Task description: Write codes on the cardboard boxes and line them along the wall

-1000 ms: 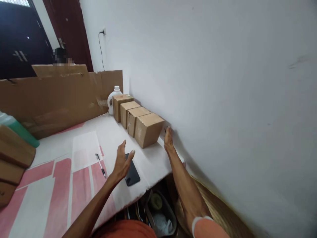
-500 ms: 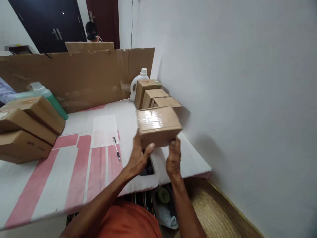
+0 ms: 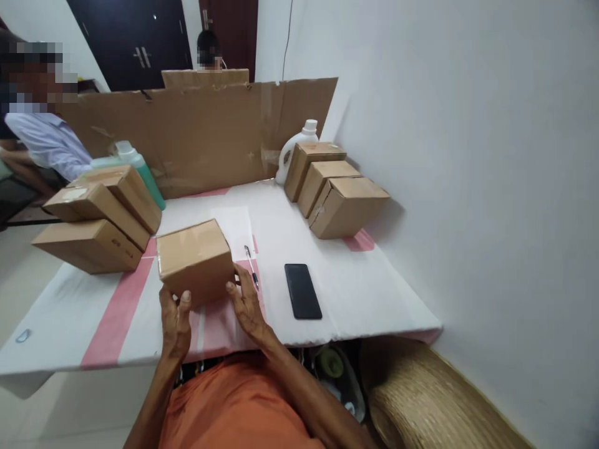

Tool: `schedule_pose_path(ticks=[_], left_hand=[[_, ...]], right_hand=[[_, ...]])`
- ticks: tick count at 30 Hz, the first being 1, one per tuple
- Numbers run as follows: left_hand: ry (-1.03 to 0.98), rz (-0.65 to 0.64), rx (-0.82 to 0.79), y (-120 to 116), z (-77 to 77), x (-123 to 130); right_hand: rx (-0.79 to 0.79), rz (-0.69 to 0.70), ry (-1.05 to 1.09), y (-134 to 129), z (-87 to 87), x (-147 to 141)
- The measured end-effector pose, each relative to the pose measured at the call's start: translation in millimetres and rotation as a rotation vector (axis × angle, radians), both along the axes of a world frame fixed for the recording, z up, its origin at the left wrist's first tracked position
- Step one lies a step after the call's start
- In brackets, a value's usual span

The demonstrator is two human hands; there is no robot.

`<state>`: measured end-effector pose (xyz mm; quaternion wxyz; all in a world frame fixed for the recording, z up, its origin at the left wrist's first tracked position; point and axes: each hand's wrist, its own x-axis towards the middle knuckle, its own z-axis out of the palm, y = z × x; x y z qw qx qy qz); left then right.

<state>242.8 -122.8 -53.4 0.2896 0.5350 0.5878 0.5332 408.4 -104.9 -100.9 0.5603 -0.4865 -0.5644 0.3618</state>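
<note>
A brown cardboard box (image 3: 199, 265) is between my two hands, over the striped cloth at the near middle of the table. My left hand (image 3: 175, 318) grips its lower left side, thumb on the near face. At the lower right side, my right hand (image 3: 248, 302) presses against the box with its thumb up. Whether the box rests on the table or is slightly raised, I cannot tell. Just right of it lie a pen (image 3: 251, 267) and a white paper sheet (image 3: 229, 227), partly covered. A black phone (image 3: 303, 291) lies farther right.
Several cardboard boxes stand in two rows, left (image 3: 96, 240) and right (image 3: 350, 206). Behind them are a green-filled bottle (image 3: 148, 178) and a white jug (image 3: 294, 149). A cardboard screen (image 3: 210, 137) closes the back. A woven basket (image 3: 435, 386) stands below right; a person (image 3: 49, 137) sits left.
My hands have carried the box from the right side, by the right-hand row, leftward to the near middle. The phone it partly hid now shows fully. The view has shifted left.
</note>
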Motion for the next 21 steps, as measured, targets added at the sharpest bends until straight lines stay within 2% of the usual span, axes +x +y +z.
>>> schedule_pose_path(ticks=[5, 9, 12, 15, 18, 21], left_hand=[[-0.047, -0.126, -0.002, 16, -9.8, 30], [-0.074, -0.283, -0.011, 21, -12.6, 58], [-0.123, -0.35, -0.049, 17, -12.4, 70], [-0.121, -0.322, -0.039, 9, -9.1, 65], [-0.067, -0.249, 0.025, -3, -6.1, 42], [0.011, -0.174, 0.032, -20, -6.9, 16]], right_hand=[[-0.038, -0.138, -0.013, 4, 4.6, 38], [-0.077, -0.257, -0.046, -10, 2.7, 65], [-0.083, -0.333, -0.084, -23, 3.4, 76], [-0.018, -0.296, -0.112, -28, 10.7, 74], [0.062, -0.179, -0.084, -25, 16.9, 60], [0.068, -0.054, -0.007, -21, 11.8, 44]])
